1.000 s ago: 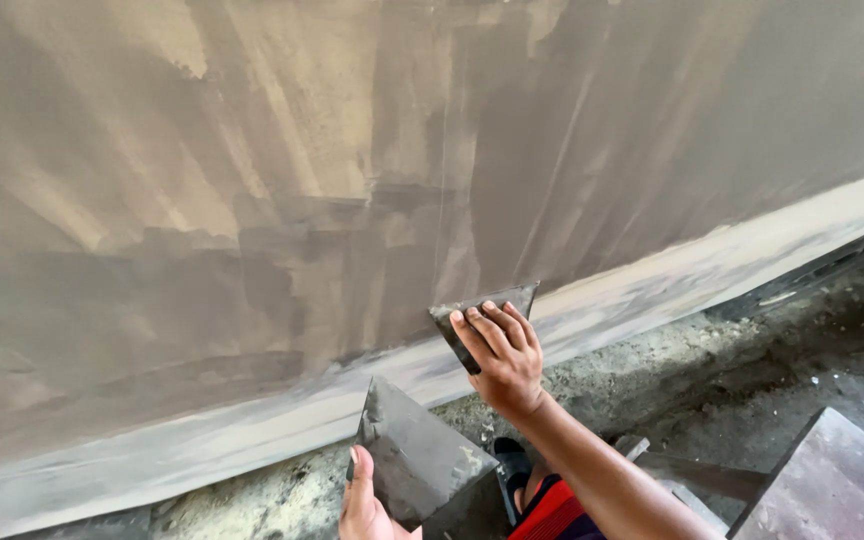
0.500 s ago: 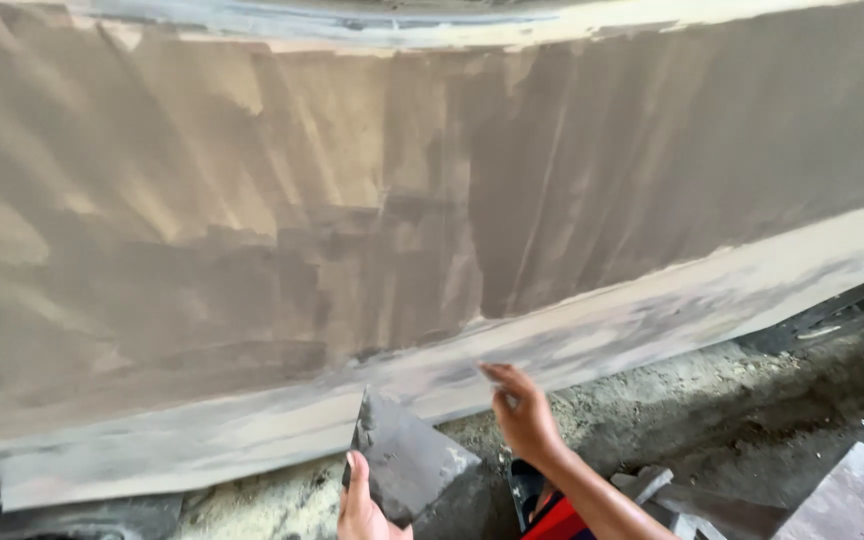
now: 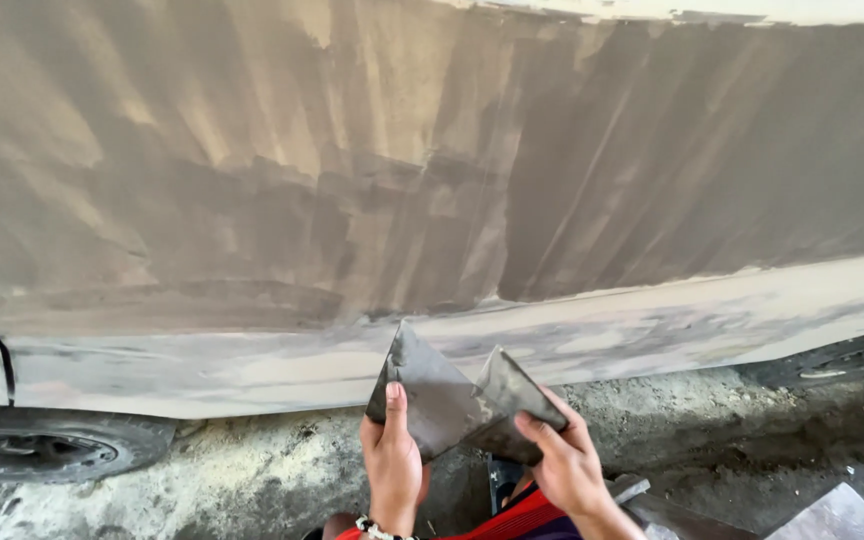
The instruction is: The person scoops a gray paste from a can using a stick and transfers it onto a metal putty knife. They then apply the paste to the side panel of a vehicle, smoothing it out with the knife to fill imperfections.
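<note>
My left hand (image 3: 393,467) holds a flat grey plate (image 3: 422,393) smeared with dark putty, thumb on its face. My right hand (image 3: 565,463) grips a smaller grey spreader blade (image 3: 512,402) and lays its edge against the plate. Both are low in the head view, just in front of a vehicle side panel (image 3: 432,190) covered in streaked grey-brown filler. A pale sanded strip (image 3: 672,320) runs along the panel's lower edge.
A black tyre (image 3: 42,450) sits at the lower left under the panel. Rough, dusty concrete ground (image 3: 742,430) lies below. A grey flat sheet (image 3: 837,517) pokes in at the bottom right corner. Red clothing shows between my wrists.
My right hand has come off the panel with the spreader and dropped down to the plate in my left hand. The view has shifted upward and left along the panel.
</note>
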